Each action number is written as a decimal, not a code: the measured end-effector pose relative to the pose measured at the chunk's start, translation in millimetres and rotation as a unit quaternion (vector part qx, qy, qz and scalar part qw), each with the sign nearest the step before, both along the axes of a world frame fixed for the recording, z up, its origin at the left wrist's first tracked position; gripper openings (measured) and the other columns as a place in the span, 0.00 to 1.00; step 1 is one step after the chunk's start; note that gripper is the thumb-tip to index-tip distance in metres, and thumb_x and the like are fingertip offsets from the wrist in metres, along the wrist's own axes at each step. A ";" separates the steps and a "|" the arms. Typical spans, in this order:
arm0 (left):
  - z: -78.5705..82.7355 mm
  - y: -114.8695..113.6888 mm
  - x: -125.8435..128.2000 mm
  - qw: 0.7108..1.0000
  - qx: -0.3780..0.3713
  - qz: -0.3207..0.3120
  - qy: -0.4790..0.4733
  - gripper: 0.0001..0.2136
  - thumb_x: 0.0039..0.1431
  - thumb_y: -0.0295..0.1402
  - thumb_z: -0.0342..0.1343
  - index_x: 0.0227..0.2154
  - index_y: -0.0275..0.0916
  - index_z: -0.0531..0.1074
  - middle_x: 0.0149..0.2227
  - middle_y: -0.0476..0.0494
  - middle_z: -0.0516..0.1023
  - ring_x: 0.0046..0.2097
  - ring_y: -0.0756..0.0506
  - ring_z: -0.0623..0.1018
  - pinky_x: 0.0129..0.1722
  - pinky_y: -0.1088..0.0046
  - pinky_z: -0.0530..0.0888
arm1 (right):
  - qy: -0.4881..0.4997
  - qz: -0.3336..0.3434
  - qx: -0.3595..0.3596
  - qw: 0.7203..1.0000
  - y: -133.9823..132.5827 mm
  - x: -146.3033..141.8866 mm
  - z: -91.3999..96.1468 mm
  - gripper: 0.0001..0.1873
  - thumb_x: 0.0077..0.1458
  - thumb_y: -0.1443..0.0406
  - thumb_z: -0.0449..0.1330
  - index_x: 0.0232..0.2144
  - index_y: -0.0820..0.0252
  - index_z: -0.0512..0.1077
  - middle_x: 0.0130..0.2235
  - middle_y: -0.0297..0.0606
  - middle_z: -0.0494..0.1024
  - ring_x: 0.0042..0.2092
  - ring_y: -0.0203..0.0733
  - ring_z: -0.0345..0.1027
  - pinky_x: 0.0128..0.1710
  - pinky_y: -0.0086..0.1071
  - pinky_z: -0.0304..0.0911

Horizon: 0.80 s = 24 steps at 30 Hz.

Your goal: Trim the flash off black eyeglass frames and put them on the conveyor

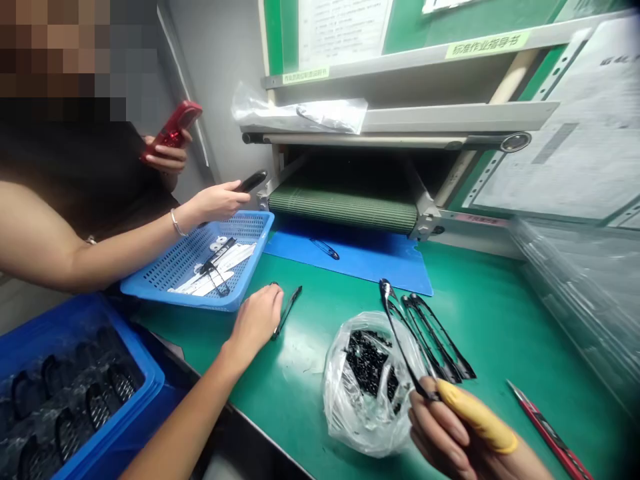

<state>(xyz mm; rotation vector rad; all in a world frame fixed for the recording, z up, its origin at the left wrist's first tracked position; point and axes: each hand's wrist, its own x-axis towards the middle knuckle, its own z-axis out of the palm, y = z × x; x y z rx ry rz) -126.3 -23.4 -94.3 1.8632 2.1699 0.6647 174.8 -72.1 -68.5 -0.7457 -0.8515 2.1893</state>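
My right hand (450,430), a yellow finger cot on its thumb, pinches the lower end of a long, narrow black plastic frame (400,333) held tilted above the table. Several similar black frames (435,333) lie just beyond it. An open clear plastic bag (340,400) full of small black pieces (370,360) stands left of this hand. My left hand (257,317) rests on the green table with its fingers curled; what they hold, if anything, is hidden. Right beside those fingers is a slim black strip (289,312); whether they touch it I cannot tell.
A co-worker's hand (217,200) holds a black object above a blue basket (230,303) of white and black parts; the other holds a red phone (173,130). A conveyor (345,203) ends over a blue mat (350,260). A red-handled pointed tool (550,430) lies right; a blue bin (150,380) stands left.
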 end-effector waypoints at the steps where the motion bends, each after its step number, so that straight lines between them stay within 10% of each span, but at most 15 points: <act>1: 1.8 -6.5 -6.1 0.999 -0.001 -0.025 0.024 0.12 0.66 0.26 0.43 0.45 0.36 0.70 0.45 0.40 0.74 0.46 0.43 0.74 0.48 0.59 0.71 | -0.015 0.001 0.008 1.000 8.5 11.2 -5.8 0.25 0.59 0.49 0.57 0.19 0.58 0.61 0.19 0.29 0.56 0.22 0.34 0.38 0.27 0.30 0.50; 6: 2.4 -26.8 -27.9 0.981 -0.065 -0.143 0.115 0.29 0.48 0.11 0.39 0.50 0.39 0.69 0.57 0.39 0.68 0.56 0.41 0.68 0.53 0.61 0.67 | -0.196 -0.054 0.102 0.974 54.7 55.5 -30.5 0.26 0.57 0.46 0.56 0.20 0.60 0.63 0.20 0.30 0.58 0.23 0.34 0.42 0.25 0.29 0.48; 24: 36.2 -46.0 -16.1 0.938 -0.226 -0.188 0.183 0.07 0.59 0.32 0.49 0.40 0.40 0.68 0.29 0.43 0.75 0.32 0.39 0.77 0.27 0.70 0.64 | -0.309 -0.116 0.234 0.915 56.3 60.5 -27.2 0.29 0.54 0.43 0.56 0.18 0.60 0.63 0.21 0.34 0.62 0.24 0.35 0.49 0.24 0.31 0.47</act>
